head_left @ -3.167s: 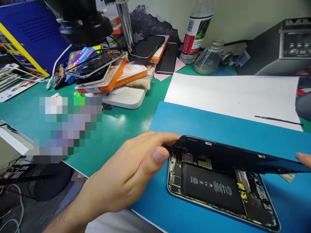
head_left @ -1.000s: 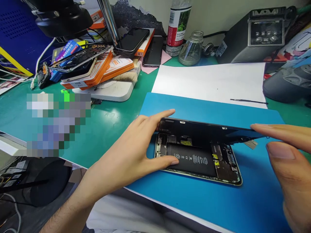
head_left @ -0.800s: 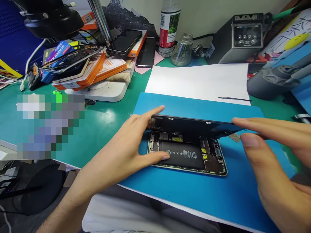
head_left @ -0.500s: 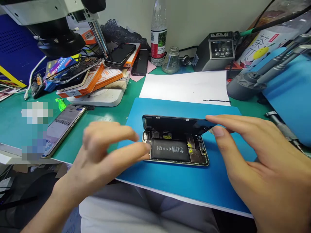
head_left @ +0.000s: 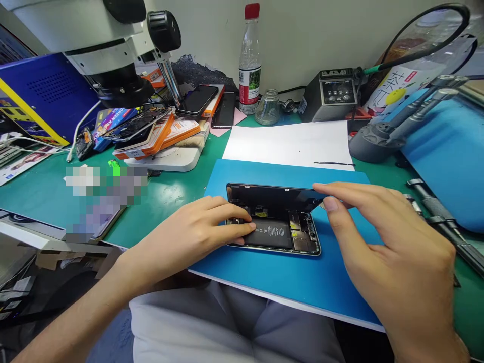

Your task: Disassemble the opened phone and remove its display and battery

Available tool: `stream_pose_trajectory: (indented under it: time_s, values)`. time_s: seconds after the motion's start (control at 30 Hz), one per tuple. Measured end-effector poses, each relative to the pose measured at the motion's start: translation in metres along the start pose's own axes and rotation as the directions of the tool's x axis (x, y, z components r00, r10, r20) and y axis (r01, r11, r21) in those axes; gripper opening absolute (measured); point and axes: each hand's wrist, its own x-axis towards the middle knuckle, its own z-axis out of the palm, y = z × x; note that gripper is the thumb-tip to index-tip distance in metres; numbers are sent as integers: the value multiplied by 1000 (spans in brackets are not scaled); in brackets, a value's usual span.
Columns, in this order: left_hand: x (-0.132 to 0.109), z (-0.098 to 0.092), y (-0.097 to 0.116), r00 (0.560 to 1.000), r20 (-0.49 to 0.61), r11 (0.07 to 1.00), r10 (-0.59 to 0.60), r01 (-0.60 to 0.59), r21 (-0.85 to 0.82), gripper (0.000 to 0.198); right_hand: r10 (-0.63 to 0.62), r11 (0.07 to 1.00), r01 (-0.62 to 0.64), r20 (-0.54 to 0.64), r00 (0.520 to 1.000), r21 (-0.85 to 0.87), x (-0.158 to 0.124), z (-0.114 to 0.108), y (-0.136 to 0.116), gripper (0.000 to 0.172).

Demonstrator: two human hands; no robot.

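An opened phone (head_left: 307, 242) lies on a blue mat (head_left: 287, 282), its black battery (head_left: 275, 234) and circuit parts showing. Its screen (head_left: 269, 195) stands tilted up along the far long side. My right hand (head_left: 393, 247) pinches the screen's right upper corner between thumb and fingers. At the phone's left end is my left hand (head_left: 200, 224), with bent fingers over the frame and the thumb at the battery's left edge. What lies beneath these fingertips is hidden.
A microscope (head_left: 121, 65) overhangs stacked boxes and phones at the left. White paper (head_left: 287, 143) lies behind the mat. A bottle (head_left: 249, 65), a glass jar (head_left: 267, 107) and a control box (head_left: 328, 96) stand along the wall. A tool holder (head_left: 374, 143) stands at the right.
My left hand has moved right and come down onto the phone's left end. My right hand keeps hold of the screen's corner, and the screen stays raised. The camera view has shifted.
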Motion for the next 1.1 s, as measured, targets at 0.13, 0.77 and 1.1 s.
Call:
stream_pose_trajectory:
  time_s: [0.13, 0.77, 1.1]
  values:
    - [0, 3, 5, 998, -32, 997, -63, 61, -55, 27, 9, 1000, -9, 28, 1000, 2, -1, 0, 0, 19]
    - [6, 3, 16, 978, 45, 966, -203, 208, -156, 38, -3, 1000, 3, 18, 1000, 4, -2, 0, 0, 18]
    - [1, -1, 24, 998, 20, 994, -59, 57, 93, 33, 4, 999, -7, 73, 997, 37, -2, -2, 1, 25]
